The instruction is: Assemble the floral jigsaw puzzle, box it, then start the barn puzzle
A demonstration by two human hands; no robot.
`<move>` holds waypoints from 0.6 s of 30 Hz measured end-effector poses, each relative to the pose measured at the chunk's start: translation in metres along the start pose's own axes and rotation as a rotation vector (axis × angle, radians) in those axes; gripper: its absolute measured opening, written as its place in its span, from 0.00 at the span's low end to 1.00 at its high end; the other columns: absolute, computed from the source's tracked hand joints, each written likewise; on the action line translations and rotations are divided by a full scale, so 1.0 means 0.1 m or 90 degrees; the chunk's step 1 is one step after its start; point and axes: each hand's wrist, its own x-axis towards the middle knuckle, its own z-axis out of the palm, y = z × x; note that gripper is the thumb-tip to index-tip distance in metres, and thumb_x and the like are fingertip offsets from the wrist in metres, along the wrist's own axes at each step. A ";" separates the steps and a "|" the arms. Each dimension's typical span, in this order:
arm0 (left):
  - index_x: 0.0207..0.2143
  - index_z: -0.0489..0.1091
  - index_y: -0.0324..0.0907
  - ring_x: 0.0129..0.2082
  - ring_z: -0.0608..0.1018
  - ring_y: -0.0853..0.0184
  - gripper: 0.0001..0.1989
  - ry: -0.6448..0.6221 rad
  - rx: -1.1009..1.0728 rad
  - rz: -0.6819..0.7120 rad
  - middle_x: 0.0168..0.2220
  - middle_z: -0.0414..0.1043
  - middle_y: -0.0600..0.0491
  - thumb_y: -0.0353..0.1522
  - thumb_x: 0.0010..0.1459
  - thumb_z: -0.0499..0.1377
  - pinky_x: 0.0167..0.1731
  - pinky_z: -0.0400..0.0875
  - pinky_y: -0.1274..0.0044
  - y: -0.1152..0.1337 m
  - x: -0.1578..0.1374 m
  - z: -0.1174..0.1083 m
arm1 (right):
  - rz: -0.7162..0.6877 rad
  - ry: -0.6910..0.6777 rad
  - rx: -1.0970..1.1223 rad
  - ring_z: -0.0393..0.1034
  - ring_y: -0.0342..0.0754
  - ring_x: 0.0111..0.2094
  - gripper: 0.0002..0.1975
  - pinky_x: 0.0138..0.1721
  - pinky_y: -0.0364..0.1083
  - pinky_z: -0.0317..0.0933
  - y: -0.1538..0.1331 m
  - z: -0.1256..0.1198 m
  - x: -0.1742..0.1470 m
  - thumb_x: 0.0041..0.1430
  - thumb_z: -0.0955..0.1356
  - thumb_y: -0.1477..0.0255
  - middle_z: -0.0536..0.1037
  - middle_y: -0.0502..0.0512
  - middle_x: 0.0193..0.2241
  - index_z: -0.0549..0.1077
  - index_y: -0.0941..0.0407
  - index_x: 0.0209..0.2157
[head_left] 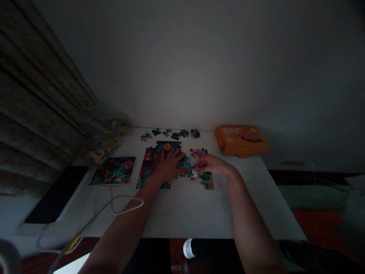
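White table [188, 217], puzzle pieces [169, 145], card [113, 171], orange box [242, 140]

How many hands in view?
2: the bare left hand is spread over the dark multicoloured puzzle section; the bare right hand is at the purple-topped section to its right. None seem hidden.

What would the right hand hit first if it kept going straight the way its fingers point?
Likely the left hand, spread on the puzzle just across from the right hand. Depth is unclear from this one view, so it might pass slightly above.
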 end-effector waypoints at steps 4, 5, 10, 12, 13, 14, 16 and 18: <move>0.60 0.69 0.46 0.63 0.70 0.57 0.21 0.061 -0.099 0.094 0.62 0.69 0.45 0.40 0.67 0.58 0.64 0.62 0.63 0.17 -0.06 -0.10 | 0.036 -0.037 -0.090 0.70 0.45 0.27 0.09 0.31 0.43 0.62 -0.04 0.04 0.02 0.50 0.77 0.68 0.78 0.50 0.26 0.80 0.57 0.33; 0.58 0.69 0.45 0.60 0.72 0.58 0.19 0.052 -0.112 0.112 0.59 0.72 0.46 0.39 0.67 0.58 0.61 0.65 0.65 0.24 -0.10 -0.11 | 0.040 -0.038 -0.096 0.69 0.44 0.26 0.08 0.31 0.42 0.61 -0.04 0.05 0.02 0.50 0.76 0.69 0.78 0.50 0.25 0.80 0.57 0.33; 0.54 0.69 0.43 0.55 0.75 0.53 0.19 -0.023 -0.043 0.156 0.53 0.74 0.46 0.41 0.63 0.63 0.55 0.68 0.62 0.56 -0.27 -0.01 | 0.015 -0.044 -0.067 0.66 0.42 0.22 0.01 0.28 0.42 0.59 -0.04 0.06 0.00 0.47 0.75 0.75 0.75 0.48 0.20 0.79 0.56 0.25; 0.54 0.68 0.42 0.56 0.74 0.52 0.19 -0.032 -0.014 0.154 0.53 0.73 0.45 0.39 0.64 0.63 0.56 0.67 0.61 0.61 -0.30 0.05 | 0.003 -0.041 -0.034 0.65 0.43 0.21 0.03 0.26 0.43 0.58 -0.03 0.05 -0.01 0.48 0.74 0.72 0.74 0.48 0.19 0.79 0.56 0.24; 0.55 0.68 0.42 0.56 0.73 0.52 0.19 -0.034 -0.004 0.153 0.54 0.73 0.45 0.39 0.64 0.62 0.56 0.66 0.61 0.61 -0.30 0.08 | -0.006 -0.016 -0.018 0.66 0.43 0.21 0.04 0.26 0.43 0.58 -0.02 0.04 -0.01 0.49 0.74 0.70 0.75 0.49 0.19 0.80 0.55 0.25; 0.55 0.68 0.43 0.57 0.73 0.53 0.18 -0.036 0.004 0.154 0.54 0.72 0.45 0.38 0.65 0.62 0.57 0.66 0.61 0.61 -0.30 0.09 | -0.018 0.028 -0.005 0.67 0.44 0.22 0.05 0.26 0.44 0.59 -0.01 0.02 -0.01 0.50 0.74 0.68 0.76 0.49 0.21 0.80 0.54 0.26; 0.55 0.69 0.44 0.58 0.72 0.53 0.17 -0.036 0.015 0.162 0.55 0.72 0.45 0.37 0.65 0.61 0.58 0.65 0.61 0.59 -0.29 0.10 | -0.046 0.160 -0.007 0.70 0.46 0.25 0.07 0.28 0.44 0.61 0.02 -0.01 0.02 0.53 0.74 0.64 0.78 0.51 0.24 0.80 0.54 0.30; 0.52 0.71 0.45 0.57 0.73 0.54 0.14 -0.039 0.020 0.176 0.53 0.73 0.46 0.36 0.65 0.61 0.57 0.66 0.62 0.58 -0.29 0.09 | -0.062 0.295 -0.057 0.70 0.47 0.28 0.09 0.30 0.44 0.61 0.07 -0.05 0.06 0.53 0.75 0.63 0.78 0.52 0.26 0.79 0.54 0.30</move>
